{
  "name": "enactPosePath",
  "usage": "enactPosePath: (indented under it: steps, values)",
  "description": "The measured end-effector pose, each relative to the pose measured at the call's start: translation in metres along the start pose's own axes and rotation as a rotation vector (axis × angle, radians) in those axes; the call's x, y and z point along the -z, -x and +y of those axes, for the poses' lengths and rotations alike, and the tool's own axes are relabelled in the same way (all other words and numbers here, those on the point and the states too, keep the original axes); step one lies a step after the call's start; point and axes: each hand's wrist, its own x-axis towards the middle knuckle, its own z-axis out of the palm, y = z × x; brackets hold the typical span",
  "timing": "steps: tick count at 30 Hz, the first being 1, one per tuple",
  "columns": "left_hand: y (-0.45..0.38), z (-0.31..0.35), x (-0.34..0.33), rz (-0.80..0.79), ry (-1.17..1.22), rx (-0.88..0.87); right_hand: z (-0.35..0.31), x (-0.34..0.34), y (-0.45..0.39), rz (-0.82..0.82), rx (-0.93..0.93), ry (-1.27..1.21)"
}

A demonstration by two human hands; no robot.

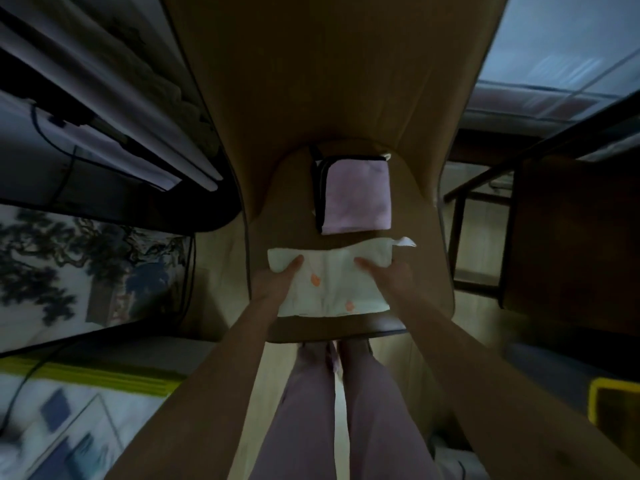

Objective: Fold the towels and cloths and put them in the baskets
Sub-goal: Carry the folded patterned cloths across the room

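Room: dim, blurred at the edges; shelving and a tree-pattern panel off to my left, dark frame furniture to my right.
Chair seat (415, 306): tan, padded, backrest rising beyond my hands; it's my folding surface.
White cloth (332, 282): flat on the seat under both hands, orange spots, part-folded with creases showing, loose tag at its far right corner.
Pink towel (356, 195): just beyond my fingertips, already folded square, dark edging on its left.
Left hand (277, 282): fingers straight, pressing the cloth's left end, nothing gripped.
Right hand (388, 275): fingers flat, smoothing the cloth's right half, holding nothing.
Progress: my read, one towel folded, white cloth mid-fold, nothing basketed; yellow-rimmed bin (613, 407) far back on my right may be a basket, can't tell.
Writing: none readable; tag too small.
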Motion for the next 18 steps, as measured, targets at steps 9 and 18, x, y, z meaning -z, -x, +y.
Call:
enactPosePath:
  steps: [9,18]
  values:
    - [0.128,0.068,0.009,-0.205,-0.198,-0.08,-0.019,0.084,0.137,0.298,0.091,-0.214]
    - [0.281,0.056,-0.054,-0.533,-0.634,-0.565,0.071,0.139,0.307,0.859,0.04,-0.571]
